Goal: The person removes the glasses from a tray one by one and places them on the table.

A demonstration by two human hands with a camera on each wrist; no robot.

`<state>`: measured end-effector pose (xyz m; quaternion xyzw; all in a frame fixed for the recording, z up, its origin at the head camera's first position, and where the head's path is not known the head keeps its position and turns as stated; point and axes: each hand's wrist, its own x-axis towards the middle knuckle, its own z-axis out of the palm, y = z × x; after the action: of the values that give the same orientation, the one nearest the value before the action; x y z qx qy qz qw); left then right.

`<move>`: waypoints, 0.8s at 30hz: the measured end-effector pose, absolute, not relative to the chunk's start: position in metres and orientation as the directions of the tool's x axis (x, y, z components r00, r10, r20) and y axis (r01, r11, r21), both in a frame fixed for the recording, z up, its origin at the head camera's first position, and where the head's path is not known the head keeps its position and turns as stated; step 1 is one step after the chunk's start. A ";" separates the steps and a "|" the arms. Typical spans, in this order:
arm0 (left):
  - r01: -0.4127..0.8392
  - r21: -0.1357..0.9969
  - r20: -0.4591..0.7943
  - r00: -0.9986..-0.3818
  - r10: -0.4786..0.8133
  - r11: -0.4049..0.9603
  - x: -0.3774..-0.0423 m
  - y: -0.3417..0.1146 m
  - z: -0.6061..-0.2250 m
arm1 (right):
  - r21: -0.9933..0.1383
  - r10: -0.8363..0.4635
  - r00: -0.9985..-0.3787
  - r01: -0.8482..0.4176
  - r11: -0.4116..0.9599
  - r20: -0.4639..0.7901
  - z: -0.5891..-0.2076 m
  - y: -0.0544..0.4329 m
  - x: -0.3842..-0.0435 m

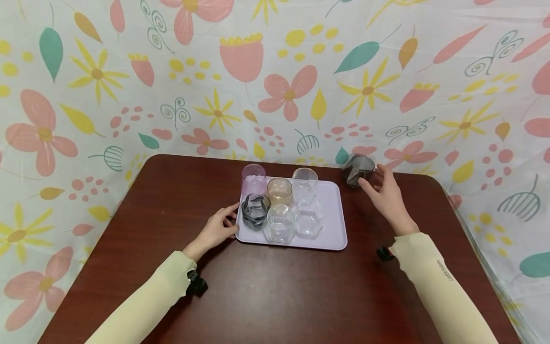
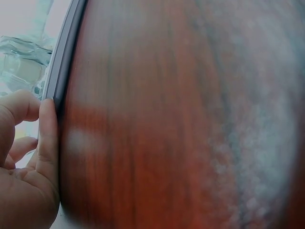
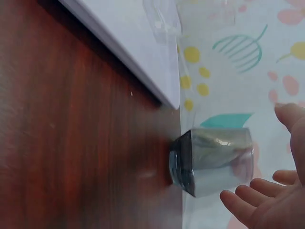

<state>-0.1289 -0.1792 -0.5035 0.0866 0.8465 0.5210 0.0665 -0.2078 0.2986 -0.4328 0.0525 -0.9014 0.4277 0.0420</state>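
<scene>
A pale lilac tray point(image 1: 331, 215) lies on the table, and my left hand point(image 1: 216, 227) holds its left edge. In the left wrist view the digits of that hand point(image 2: 28, 167) meet at the tray's rim point(image 2: 66, 47). At the back right, a smoky grey glass point(image 1: 360, 167) stands upright on the table beyond the tray. Beside it is my right hand point(image 1: 388, 198), thumb and fingers spread apart. The right wrist view shows a gap between the grey glass point(image 3: 214, 160) and the right hand point(image 3: 271, 191).
On the tray stand a pink glass point(image 1: 253, 184), an amber glass point(image 1: 280, 192), a dark wavy glass point(image 1: 255, 212) and several clear glasses point(image 1: 280, 224). A flower-printed cloth point(image 1: 279, 71) hangs close behind the brown table point(image 1: 258, 291).
</scene>
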 end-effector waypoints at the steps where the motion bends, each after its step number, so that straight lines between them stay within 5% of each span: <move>1: 0.081 0.894 -0.019 -0.976 0.216 0.441 -0.129 -0.179 -0.503 | -0.769 -0.061 -0.990 -0.136 0.625 0.126 -0.432 0.297 -0.204; 24: 0.066 0.899 -0.031 -0.977 0.212 0.433 -0.128 -0.181 -0.504 | -0.714 -0.232 -0.943 -0.332 0.617 0.238 -0.445 0.231 -0.136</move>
<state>-0.1283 -0.1807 -0.5040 0.0823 0.8435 0.5263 0.0695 -0.1361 0.2308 -0.4452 0.1573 -0.8970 0.4086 0.0609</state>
